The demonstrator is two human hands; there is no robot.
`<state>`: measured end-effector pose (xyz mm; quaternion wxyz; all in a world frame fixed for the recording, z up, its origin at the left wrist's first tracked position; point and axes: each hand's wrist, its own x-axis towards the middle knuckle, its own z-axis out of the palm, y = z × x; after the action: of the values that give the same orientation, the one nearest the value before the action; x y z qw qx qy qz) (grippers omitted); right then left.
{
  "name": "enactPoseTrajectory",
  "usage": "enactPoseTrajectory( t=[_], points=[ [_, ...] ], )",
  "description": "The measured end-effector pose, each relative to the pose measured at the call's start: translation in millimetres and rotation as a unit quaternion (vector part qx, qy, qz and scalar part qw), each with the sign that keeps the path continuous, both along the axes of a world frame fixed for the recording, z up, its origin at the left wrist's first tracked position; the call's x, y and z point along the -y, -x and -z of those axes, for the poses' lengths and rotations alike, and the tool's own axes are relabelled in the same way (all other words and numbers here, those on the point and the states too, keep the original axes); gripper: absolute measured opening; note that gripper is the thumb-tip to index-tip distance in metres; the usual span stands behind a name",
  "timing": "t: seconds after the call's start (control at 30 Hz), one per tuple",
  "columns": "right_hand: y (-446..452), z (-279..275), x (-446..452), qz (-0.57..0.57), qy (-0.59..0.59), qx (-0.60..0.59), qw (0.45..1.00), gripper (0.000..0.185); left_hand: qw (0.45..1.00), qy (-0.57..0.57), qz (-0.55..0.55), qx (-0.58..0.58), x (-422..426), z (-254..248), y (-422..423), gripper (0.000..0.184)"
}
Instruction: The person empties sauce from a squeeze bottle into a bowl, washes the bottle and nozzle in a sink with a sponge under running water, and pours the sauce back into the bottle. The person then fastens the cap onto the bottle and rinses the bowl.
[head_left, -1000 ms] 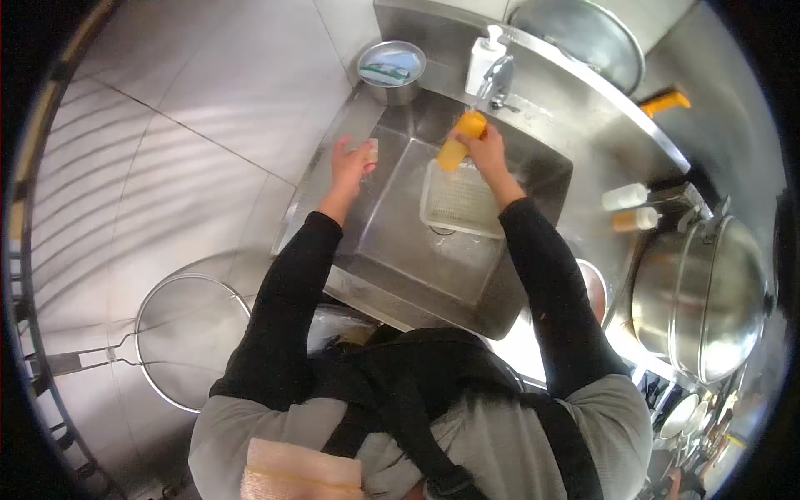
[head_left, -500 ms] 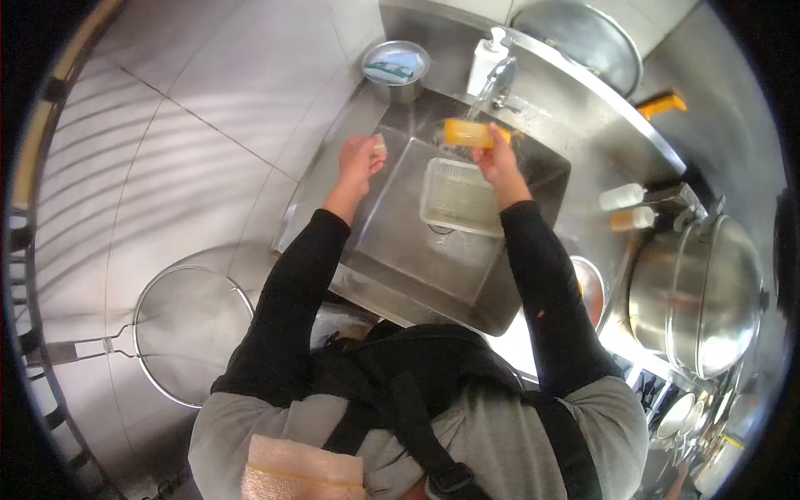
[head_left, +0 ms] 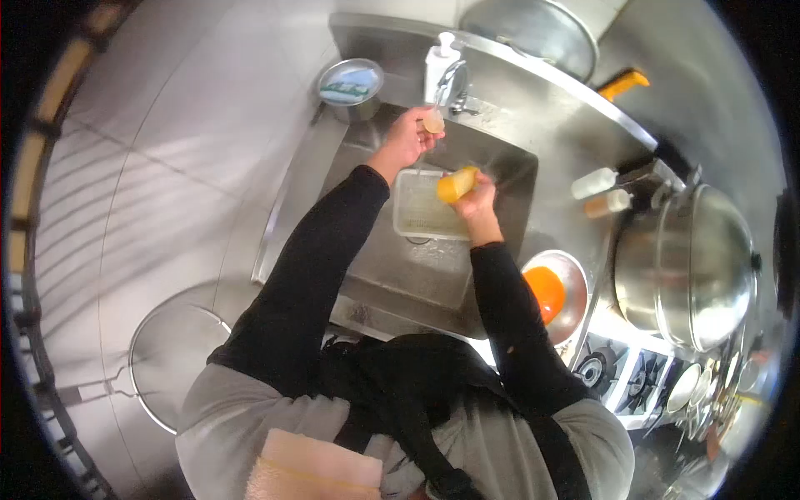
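My left hand [head_left: 408, 136] is closed on a small pale translucent cap [head_left: 433, 122], just below the faucet [head_left: 451, 83] at the back of the steel sink [head_left: 383, 275]. Lower and to the right, my right hand [head_left: 478, 202] grips a yellow bottle [head_left: 456, 184], which is tilted over a white plastic basket [head_left: 429, 218] lying in the sink. A white pump bottle [head_left: 440, 68] stands behind the faucet.
A metal pot [head_left: 352, 93] with a blue-and-white packet sits at the sink's back left corner. On the right are a bowl with orange contents [head_left: 546, 293], two squeeze bottles [head_left: 607, 203], a large steel pot [head_left: 721, 267] and burners [head_left: 593, 371]. A strainer [head_left: 173, 358] is lower left.
My left hand has moved right with the cap, to under the faucet. My right hand has lowered the yellow bottle away from the faucet and tilted it differently. The view has shifted, showing more of the orange bowl.
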<state>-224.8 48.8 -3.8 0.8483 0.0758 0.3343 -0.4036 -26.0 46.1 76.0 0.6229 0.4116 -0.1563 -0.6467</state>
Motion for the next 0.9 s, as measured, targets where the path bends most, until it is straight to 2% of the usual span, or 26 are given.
enactPoseTrajectory(
  t=[0.07,0.1,0.13,0.17,0.2,0.23,0.3,0.33,0.37,0.43,0.5,0.53,0.57,0.63,0.67,0.7,0.73,0.77,0.8,0.87,0.9],
  points=[
    [13,15,0,0.004,0.05,-0.011,0.999,0.036,0.993,-0.011,0.017,0.113,28,10,14,0.04],
    [18,22,0,-0.005,0.095,-0.021,0.995,0.033,0.993,-0.008,0.024,0.112,33,4,22,0.04],
    [21,17,-4,-0.025,0.14,-0.078,0.987,0.033,0.929,0.03,0.016,0.369,31,-7,29,0.046],
    [25,12,-6,-0.022,0.139,-0.079,0.987,0.033,0.798,0.066,0.005,0.599,26,-16,33,0.053],
    [29,9,-6,-0.022,0.156,-0.106,0.982,0.034,0.761,0.191,0.005,0.62,25,-12,29,0.054],
    [31,5,-8,-0.024,0.172,-0.133,0.976,0.034,0.762,0.188,0.005,0.62,25,-8,27,0.054],
    [34,-1,-2,-0.041,0.211,-0.173,0.961,0.035,0.664,0.294,-0.024,0.687,21,-10,18,0.05],
    [33,-5,1,-0.057,0.252,-0.214,0.942,0.037,0.664,0.288,-0.026,0.69,16,-14,16,0.05],
    [29,-8,4,-0.041,0.196,-0.203,0.959,0.036,0.671,0.286,-0.046,0.683,10,-18,16,0.051],
    [18,-6,5,-0.129,0.307,-0.314,0.889,0.036,0.676,0.277,-0.071,0.68,-1,-18,10,0.053],
    [10,-12,13,-0.08,0.285,-0.275,0.914,0.027,0.683,0.24,-0.061,0.687,-14,-15,0,0.053],
    [7,-38,5,-0.168,0.349,-0.336,0.859,0.028,0.678,0.223,-0.065,0.697,-18,-12,-5,0.05],
    [-5,-44,4,-0.174,0.35,-0.33,0.859,0.028,0.676,0.217,-0.068,0.701,-25,-8,-10,0.05],
    [-32,-48,15,-0.19,0.361,-0.384,0.829,0.033,0.84,0.093,-0.165,0.508,-44,-3,-9,0.057],
    [-47,-34,29,-0.18,0.475,-0.368,0.779,0.037,0.923,0.027,-0.179,0.339,-46,14,-16,0.058],
    [-62,-12,46,-0.17,0.576,-0.349,0.719,0.041,0.925,0.016,-0.175,0.337,-53,21,-27,0.058],
    [-76,4,72,-0.259,0.624,-0.478,0.561,0.045,0.946,-0.03,-0.168,0.275,-66,30,-39,0.049],
    [-90,-10,77,-0.241,0.606,-0.457,0.605,0.045,0.961,-0.076,-0.16,0.21,-82,40,-46,0.041],
    [-99,-34,80,-0.218,0.592,-0.445,0.636,0.052,0.962,-0.084,-0.156,0.207,-94,44,-51,0.041],
    [-113,-64,69,-0.163,0.653,-0.564,0.479,0.044,0.966,-0.119,-0.154,0.171,-114,40,-61,0.04],
    [-114,-59,72,-0.165,0.652,-0.563,0.479,0.044,0.966,-0.122,-0.155,0.17,-124,45,-65,0.04]
  ],
)
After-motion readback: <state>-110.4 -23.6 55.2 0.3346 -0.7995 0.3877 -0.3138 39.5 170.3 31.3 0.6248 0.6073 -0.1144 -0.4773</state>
